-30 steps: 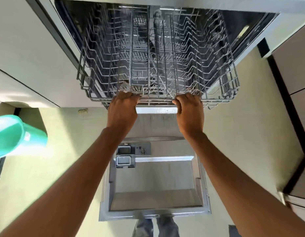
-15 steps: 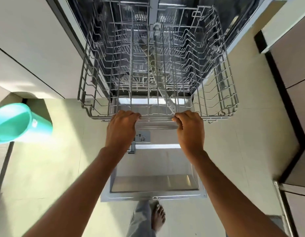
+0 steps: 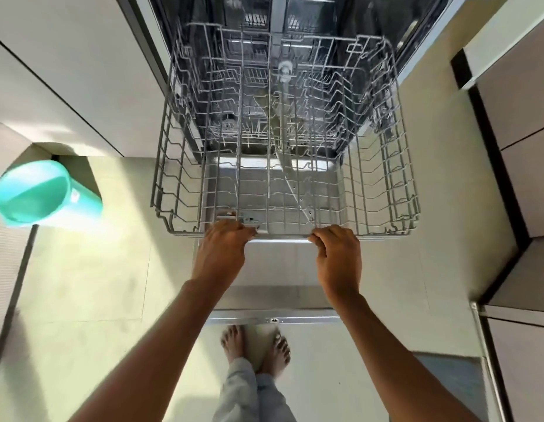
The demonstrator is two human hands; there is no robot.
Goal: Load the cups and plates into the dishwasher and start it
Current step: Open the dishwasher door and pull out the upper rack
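Okay, my left hand (image 3: 222, 251) and right hand (image 3: 337, 254) both curl round the front rail of the rack (image 3: 395, 184). It sits out over the open door (image 3: 276, 296); cups and plates not in view. Step looks like rack prep — next I'd release and fetch them.

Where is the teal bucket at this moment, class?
In the head view, the teal bucket sits on the floor at far left, left of the pulled-out dishwasher rack.

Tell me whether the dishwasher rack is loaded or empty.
Empty: the rack shows only bare wire tines, with nothing resting among them.
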